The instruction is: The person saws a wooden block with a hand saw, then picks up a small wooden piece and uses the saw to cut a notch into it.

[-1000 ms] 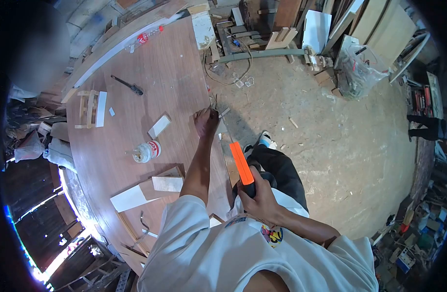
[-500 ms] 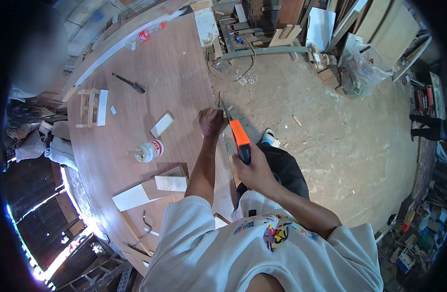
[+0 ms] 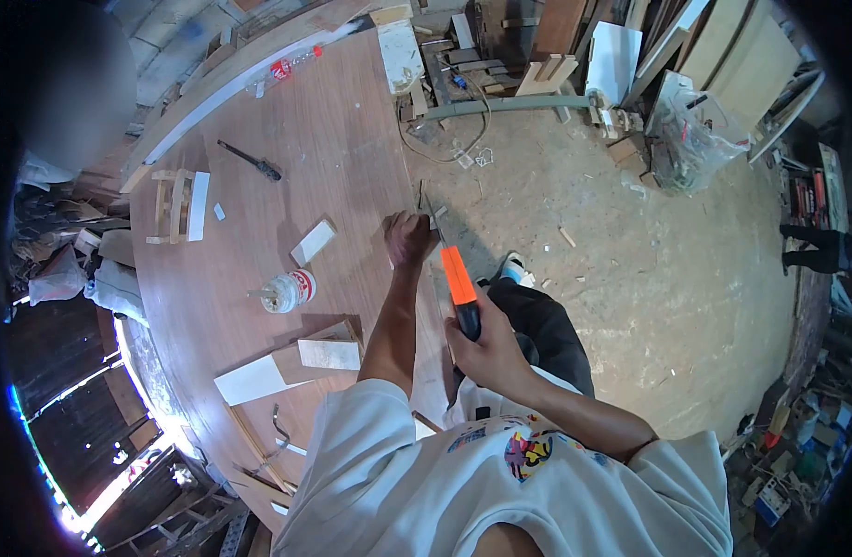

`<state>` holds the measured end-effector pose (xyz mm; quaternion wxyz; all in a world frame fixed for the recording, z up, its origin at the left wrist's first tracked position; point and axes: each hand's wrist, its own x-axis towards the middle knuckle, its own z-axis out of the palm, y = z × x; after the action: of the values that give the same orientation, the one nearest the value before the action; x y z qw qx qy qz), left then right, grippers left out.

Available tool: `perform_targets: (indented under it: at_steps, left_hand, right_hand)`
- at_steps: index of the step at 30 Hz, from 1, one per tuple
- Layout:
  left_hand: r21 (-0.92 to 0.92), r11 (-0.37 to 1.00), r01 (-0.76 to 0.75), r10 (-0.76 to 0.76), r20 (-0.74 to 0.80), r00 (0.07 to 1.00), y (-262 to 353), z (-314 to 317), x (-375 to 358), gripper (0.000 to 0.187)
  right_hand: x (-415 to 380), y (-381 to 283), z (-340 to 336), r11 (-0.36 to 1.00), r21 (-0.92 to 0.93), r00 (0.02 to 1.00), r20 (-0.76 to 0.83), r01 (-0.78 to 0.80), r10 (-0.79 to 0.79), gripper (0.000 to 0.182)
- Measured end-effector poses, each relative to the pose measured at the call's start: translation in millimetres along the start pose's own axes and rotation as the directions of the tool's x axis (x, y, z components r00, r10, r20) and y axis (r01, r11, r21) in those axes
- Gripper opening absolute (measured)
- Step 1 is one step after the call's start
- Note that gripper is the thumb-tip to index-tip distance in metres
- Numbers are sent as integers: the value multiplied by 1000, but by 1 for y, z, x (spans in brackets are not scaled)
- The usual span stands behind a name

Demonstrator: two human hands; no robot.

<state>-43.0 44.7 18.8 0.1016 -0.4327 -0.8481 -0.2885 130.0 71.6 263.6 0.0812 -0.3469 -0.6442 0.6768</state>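
Observation:
My right hand (image 3: 491, 343) is wrapped around the black grip of a handsaw (image 3: 458, 275) with an orange handle section. Its thin blade points away from me, just beyond the right edge of the wooden table (image 3: 352, 176). At that edge my left hand (image 3: 409, 239) is closed and pressed down, its fingers curled over a small pale piece of wood (image 3: 438, 215). The end of this piece sticks out past the knuckles and meets the blade; the rest is hidden under the hand.
On the table are a glue jar (image 3: 288, 291), a white offcut (image 3: 313, 241), a dark screwdriver-like tool (image 3: 250, 160), a small wooden frame (image 3: 174, 206), board pieces (image 3: 329, 354) and a plastic bottle (image 3: 296, 65). A filled plastic bag (image 3: 690, 139) stands by leaning boards.
The saw and my right hand have drawn back a little toward my body. My left hand stays at the table edge, and the view has shifted slightly.

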Motion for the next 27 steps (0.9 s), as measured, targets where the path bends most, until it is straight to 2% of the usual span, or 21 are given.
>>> perform_targets:
  at_steps: [4, 5, 7, 11, 12, 14, 16, 18, 19, 20, 22, 25, 27]
  left_hand:
    - [-38, 999, 14, -14, -4, 1000, -10, 15, -7, 12]
    - [-33, 999, 18, -18, -10, 1000, -9, 14, -8, 12]
    - [-48, 998, 27, -29, -31, 999, -7, 10, -4, 11]
    - [-14, 1000, 27, -26, 62, 998, -1, 0, 1, 10]
    - [-24, 999, 39, -39, 15, 999, -5, 7, -1, 11]
    - [-37, 998, 47, -48, -28, 998, -10, 16, -9, 12]
    - [-26, 998, 59, -60, -32, 998, -10, 17, -6, 12]
    - [24, 1000, 11, -11, 1, 1000, -10, 10, 1, 13]
    - [65, 998, -27, 23, 59, 998, -6, 5, -3, 14]
    - [59, 998, -24, 20, 64, 998, -7, 8, -8, 14]
    - [-48, 990, 129, -130, -17, 991, -9, 17, -6, 14]
    - [-1, 990, 139, -138, -61, 989, -10, 21, -9, 16]
    - [5, 989, 148, -148, -10, 989, -5, 13, -9, 16]
  right_hand:
    - [65, 102, 14, 990, -84, 986, -115, 114, -123, 12]
    - [66, 97, 15, 989, -85, 986, -108, 119, -128, 12]
    - [65, 71, 16, 997, -69, 996, -78, 35, -41, 13]
    - [4, 17, 4, 1000, -1, 999, -38, 20, -20, 16]
    - [5, 21, 5, 999, -10, 997, -76, 35, -35, 24]
    - [46, 88, 14, 996, -58, 993, -95, 63, -68, 24]
    - [68, 81, 15, 988, -113, 988, -107, 102, -114, 25]
    - [70, 58, 14, 995, 2, 993, -67, -98, 98, 15]
    - [54, 42, 10, 994, 3, 992, -69, -110, 109, 15]
    - [33, 27, 4, 996, -42, 996, -53, -80, 78, 17]
    - [18, 26, -1, 994, -97, 999, -35, -41, 38, 20]
    - [33, 71, 6, 999, -33, 999, -43, 7, -8, 20]
    - [73, 80, 20, 982, -186, 997, -68, 15, -28, 20]
